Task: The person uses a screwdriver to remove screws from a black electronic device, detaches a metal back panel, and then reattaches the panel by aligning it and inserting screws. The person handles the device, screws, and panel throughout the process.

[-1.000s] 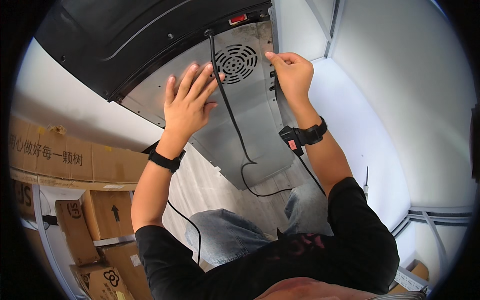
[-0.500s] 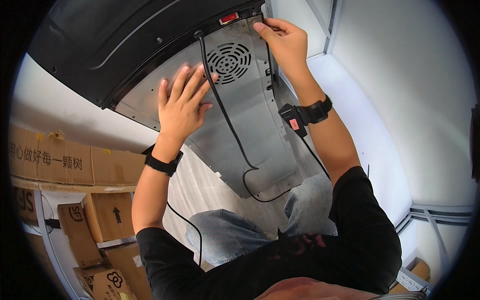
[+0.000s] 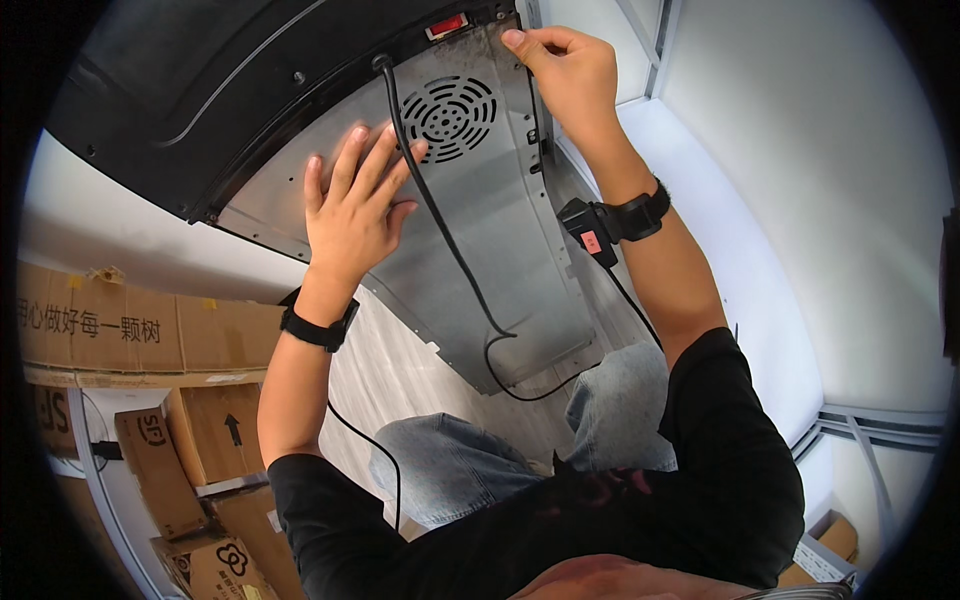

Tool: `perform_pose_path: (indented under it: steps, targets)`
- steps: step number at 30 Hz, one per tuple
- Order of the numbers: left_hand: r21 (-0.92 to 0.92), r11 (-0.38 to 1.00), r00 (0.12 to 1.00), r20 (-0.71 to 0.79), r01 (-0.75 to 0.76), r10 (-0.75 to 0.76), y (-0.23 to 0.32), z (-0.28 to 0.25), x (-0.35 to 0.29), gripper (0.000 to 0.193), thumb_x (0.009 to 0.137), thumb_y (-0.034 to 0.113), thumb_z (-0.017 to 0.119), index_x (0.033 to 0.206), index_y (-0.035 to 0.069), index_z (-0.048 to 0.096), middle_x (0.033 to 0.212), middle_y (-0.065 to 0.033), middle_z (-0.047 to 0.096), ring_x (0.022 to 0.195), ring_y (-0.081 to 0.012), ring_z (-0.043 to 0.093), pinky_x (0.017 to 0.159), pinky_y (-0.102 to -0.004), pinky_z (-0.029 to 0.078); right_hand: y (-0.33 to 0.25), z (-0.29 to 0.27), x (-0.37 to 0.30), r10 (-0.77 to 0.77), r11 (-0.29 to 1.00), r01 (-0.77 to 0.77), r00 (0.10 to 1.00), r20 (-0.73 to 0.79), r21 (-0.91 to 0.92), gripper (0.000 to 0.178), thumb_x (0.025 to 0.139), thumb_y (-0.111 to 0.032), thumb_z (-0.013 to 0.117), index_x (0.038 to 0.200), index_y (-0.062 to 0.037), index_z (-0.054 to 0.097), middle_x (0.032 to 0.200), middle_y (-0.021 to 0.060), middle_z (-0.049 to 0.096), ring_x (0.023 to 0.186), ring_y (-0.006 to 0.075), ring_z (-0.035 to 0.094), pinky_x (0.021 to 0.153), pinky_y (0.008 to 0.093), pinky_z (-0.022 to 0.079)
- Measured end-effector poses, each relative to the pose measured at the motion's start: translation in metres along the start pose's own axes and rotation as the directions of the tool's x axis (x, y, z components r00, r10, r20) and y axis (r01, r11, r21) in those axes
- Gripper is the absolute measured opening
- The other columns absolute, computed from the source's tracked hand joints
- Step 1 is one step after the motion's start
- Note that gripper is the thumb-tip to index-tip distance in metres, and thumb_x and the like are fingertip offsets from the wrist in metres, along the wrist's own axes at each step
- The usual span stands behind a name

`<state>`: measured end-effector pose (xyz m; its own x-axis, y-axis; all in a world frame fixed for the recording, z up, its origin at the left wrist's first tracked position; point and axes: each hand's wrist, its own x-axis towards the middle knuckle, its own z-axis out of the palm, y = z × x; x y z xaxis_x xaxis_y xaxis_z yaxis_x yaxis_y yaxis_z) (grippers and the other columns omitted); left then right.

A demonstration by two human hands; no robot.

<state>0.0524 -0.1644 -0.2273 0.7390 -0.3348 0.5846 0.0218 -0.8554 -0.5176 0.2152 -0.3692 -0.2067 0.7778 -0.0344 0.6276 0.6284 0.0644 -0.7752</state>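
Observation:
A black appliance with a grey metal back panel [image 3: 480, 250] leans in front of me. The panel has a round vent grille [image 3: 449, 105] and a red switch [image 3: 447, 25] near its top. A black power cord [image 3: 445, 235] runs down the panel from beside the grille. My left hand [image 3: 352, 205] lies flat on the panel with fingers spread, fingertips touching the cord by the grille. My right hand [image 3: 562, 70] pinches the panel's upper right edge. Both wrists wear black bands.
Cardboard boxes [image 3: 150, 335] are stacked at the left, more of them on a shelf below [image 3: 175, 455]. A white wall and ledge [image 3: 790, 230] run along the right. My knees in grey jeans [image 3: 450, 465] rest on a light wooden floor.
My right hand has slid up along the panel's right edge toward the top corner. My left hand has stayed flat on the panel, and the appliance looks closer and larger in view.

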Motion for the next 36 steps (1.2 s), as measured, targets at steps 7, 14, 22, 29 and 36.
perform_pose_path:
  steps: [7, 14, 22, 29, 36]
  targets:
    - [0.011, 1.0, 1.0, -0.008, -0.001, 0.001, 0.001, 0.0, 0.0, 0.069, 0.069, 0.036, 0.073, 0.133, 0.039, 0.049, 0.144, 0.0051, 0.041, 0.135, -0.0176, 0.034, 0.112, -0.0431, 0.007, -0.001, -0.001, -0.002, 0.017, 1.0, -0.017, 1.0, -0.003, -0.026, 0.029, 0.077, -0.028, 0.076, 0.077, 0.0007, 0.072, 0.056, 0.0023, 0.061, 0.048, 0.007, 0.049, 0.046, 0.0233, 0.038]
    - [0.008, 1.0, 1.0, -0.01, -0.002, 0.002, 0.0, -0.003, 0.001, 0.068, 0.069, 0.036, 0.073, 0.132, 0.038, 0.049, 0.143, 0.0053, 0.043, 0.134, -0.0178, 0.035, 0.111, -0.0422, 0.01, 0.004, 0.002, -0.002, -0.039, 0.999, 0.04, 0.998, -0.039, 0.031, 0.03, 0.074, -0.029, 0.079, 0.076, 0.0006, 0.072, 0.052, 0.0013, 0.059, 0.047, 0.0058, 0.048, 0.045, 0.021, 0.038]
    - [0.018, 1.0, 1.0, -0.002, 0.01, -0.01, 0.003, -0.004, 0.001, 0.064, 0.073, 0.035, 0.07, 0.133, 0.037, 0.049, 0.143, 0.0046, 0.042, 0.135, -0.0184, 0.034, 0.111, -0.042, 0.008, 0.007, 0.003, -0.006, -0.03, 0.996, 0.033, 0.999, -0.033, 0.084, 0.033, 0.074, -0.029, 0.079, 0.085, 0.0019, 0.071, 0.063, 0.0039, 0.065, 0.054, 0.0068, 0.055, 0.05, 0.0216, 0.044]
    - [0.009, 1.0, 1.0, 0.005, 0.014, -0.014, 0.003, -0.003, 0.002, 0.065, 0.072, 0.034, 0.07, 0.133, 0.037, 0.049, 0.144, 0.0044, 0.042, 0.136, -0.0187, 0.033, 0.112, -0.0427, 0.007, 0.029, -0.022, -0.003, -0.111, 0.947, 0.109, 0.994, -0.012, 0.302, 0.021, 0.087, -0.014, 0.065, 0.098, 0.0038, 0.067, 0.083, 0.0103, 0.068, 0.071, 0.011, 0.062, 0.066, 0.0226, 0.05]
    - [-0.007, 1.0, 1.0, 0.005, 0.022, -0.022, 0.003, -0.003, 0.002, 0.069, 0.07, 0.032, 0.072, 0.134, 0.038, 0.048, 0.144, 0.0046, 0.042, 0.136, -0.0187, 0.033, 0.111, -0.0432, 0.009, 0.021, -0.033, -0.029, -0.071, 0.863, -0.049, 0.974, 0.216, 0.503, 0.015, 0.093, -0.004, 0.053, 0.105, 0.0034, 0.057, 0.085, 0.0122, 0.067, 0.079, 0.015, 0.066, 0.071, 0.0253, 0.054]
